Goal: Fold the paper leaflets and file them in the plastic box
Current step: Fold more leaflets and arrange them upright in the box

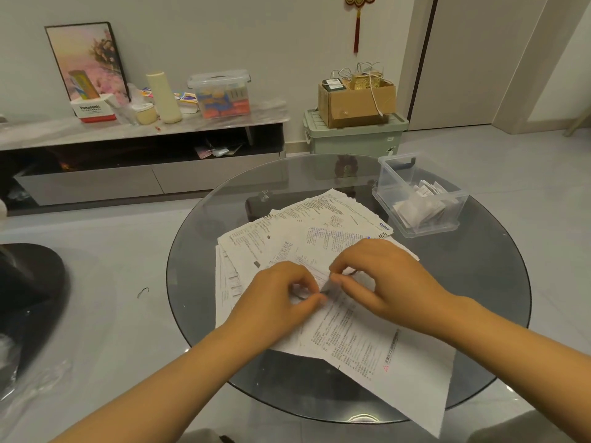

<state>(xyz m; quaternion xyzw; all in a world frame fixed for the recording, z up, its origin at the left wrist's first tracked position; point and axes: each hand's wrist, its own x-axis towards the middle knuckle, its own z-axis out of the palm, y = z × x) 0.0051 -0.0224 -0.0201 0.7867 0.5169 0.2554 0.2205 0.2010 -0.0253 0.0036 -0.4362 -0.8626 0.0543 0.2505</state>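
Pinching leaflet [355, 343] edge | left hand [281, 298] grip pinched | right hand [380, 276] grip pinched

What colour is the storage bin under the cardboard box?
Pale green storage bin, seen in the head view.

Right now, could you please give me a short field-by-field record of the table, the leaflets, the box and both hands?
surface: round glass table
unfolded leaflets: loose overlapping pile at the table's middle
leaflet in work: large sheet nearest the person, overhanging the near edge
left hand: fingers pinch the sheet's top edge
right hand: fingers pinch the same edge, close beside the left
plastic box: clear, lidless, far right on the table
box contents: folded leaflets
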